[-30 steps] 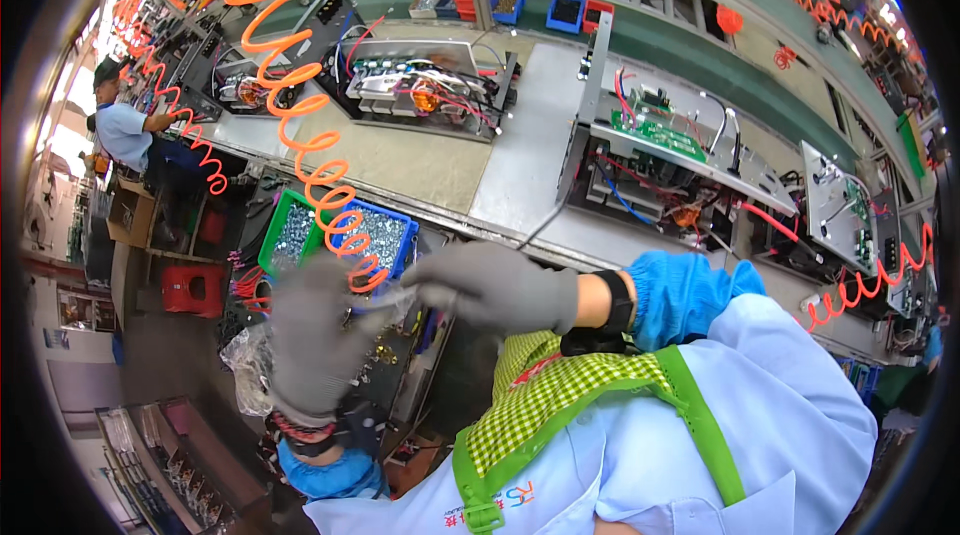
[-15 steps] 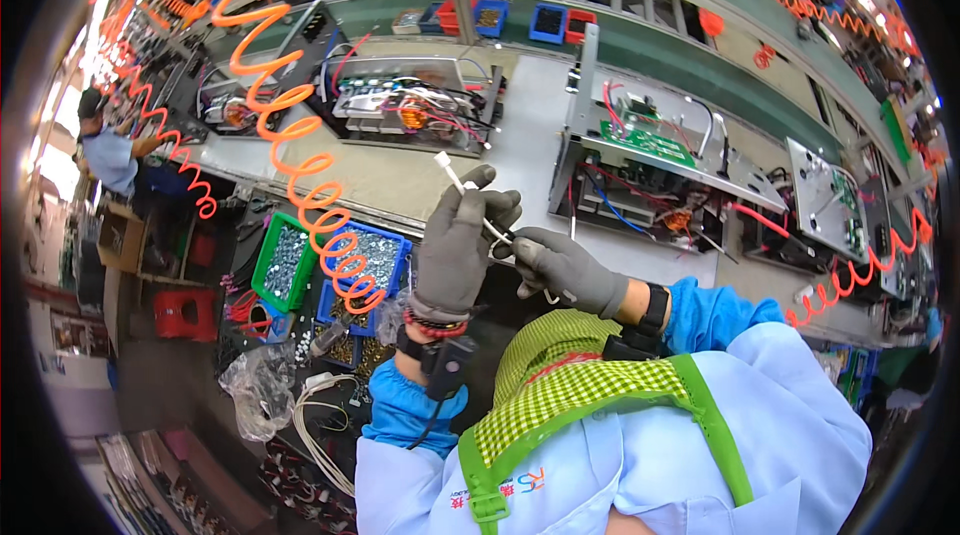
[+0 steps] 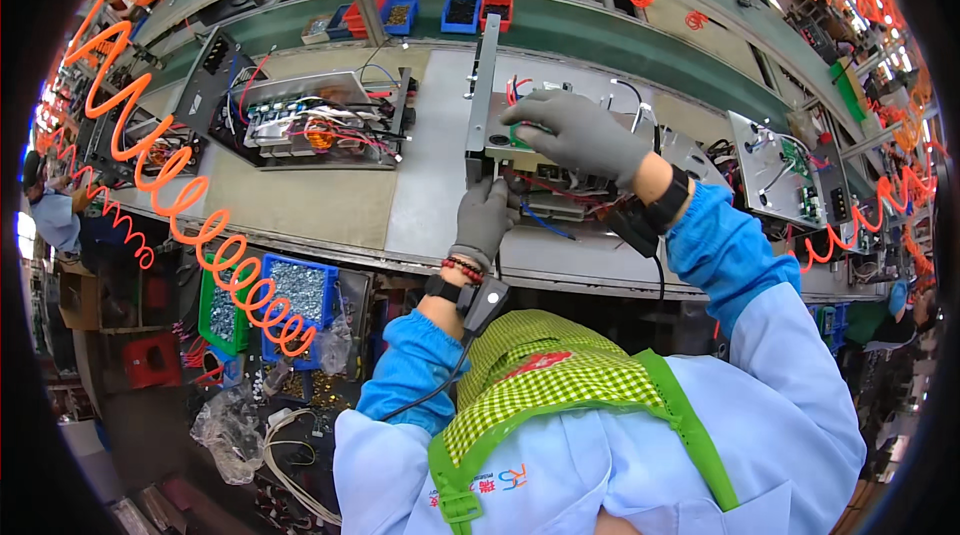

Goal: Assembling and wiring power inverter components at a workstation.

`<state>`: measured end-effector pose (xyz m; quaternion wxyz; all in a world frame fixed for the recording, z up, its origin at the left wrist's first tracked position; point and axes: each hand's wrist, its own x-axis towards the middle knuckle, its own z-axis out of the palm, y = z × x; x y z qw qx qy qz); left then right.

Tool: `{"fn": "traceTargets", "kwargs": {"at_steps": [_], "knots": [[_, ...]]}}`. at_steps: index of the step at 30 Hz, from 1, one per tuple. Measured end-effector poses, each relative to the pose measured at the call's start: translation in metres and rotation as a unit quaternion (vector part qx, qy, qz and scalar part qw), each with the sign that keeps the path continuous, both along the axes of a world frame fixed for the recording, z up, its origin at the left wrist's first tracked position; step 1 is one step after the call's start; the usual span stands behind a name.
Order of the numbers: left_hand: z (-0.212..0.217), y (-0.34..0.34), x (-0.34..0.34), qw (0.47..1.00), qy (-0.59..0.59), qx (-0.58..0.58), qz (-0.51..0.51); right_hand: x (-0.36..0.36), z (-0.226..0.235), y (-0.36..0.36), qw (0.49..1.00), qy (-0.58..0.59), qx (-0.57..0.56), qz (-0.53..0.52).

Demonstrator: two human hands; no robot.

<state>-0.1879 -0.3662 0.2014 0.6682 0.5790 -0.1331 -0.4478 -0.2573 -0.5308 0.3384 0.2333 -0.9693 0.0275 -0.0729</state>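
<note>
My left hand (image 3: 485,219), in a grey glove, is at the front left corner of an open metal chassis. Its fingers are closed around a white cable (image 3: 497,169), of which only a short piece shows. Above the same chassis is my gloved right hand (image 3: 585,135), with thumb and fingers bent but apart and nothing visible between them. It covers most of the green circuit board. Just left of it stands a grey upright metal bracket (image 3: 485,85). Red wires and a blue wire (image 3: 548,225) come out below the right hand. The cable's ends are hidden.
A second open chassis with wiring (image 3: 315,125) lies to the left, and a panel with a board (image 3: 785,170) to the right. Coiled orange air hoses (image 3: 190,195) hang at the left. Blue screw bins (image 3: 300,290) sit below the bench edge; small bins (image 3: 460,13) stand behind.
Both hands have moved from in front of the bench to the chassis. The right hand has let go of the white cable and now hovers over the board. The view has shifted to the right.
</note>
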Motion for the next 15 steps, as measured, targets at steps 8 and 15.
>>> {"fn": "traceTargets", "kwargs": {"at_steps": [8,15], "knots": [[-0.023,-0.039,-0.021,0.981,-0.134,0.019,0.142,0.038,-0.055,-0.049,0.960,-0.047,-0.252,0.115],[-0.041,-0.065,-0.029,0.930,-0.243,0.049,0.271,0.044,-0.075,-0.060,0.975,0.009,-0.166,0.146]]}}
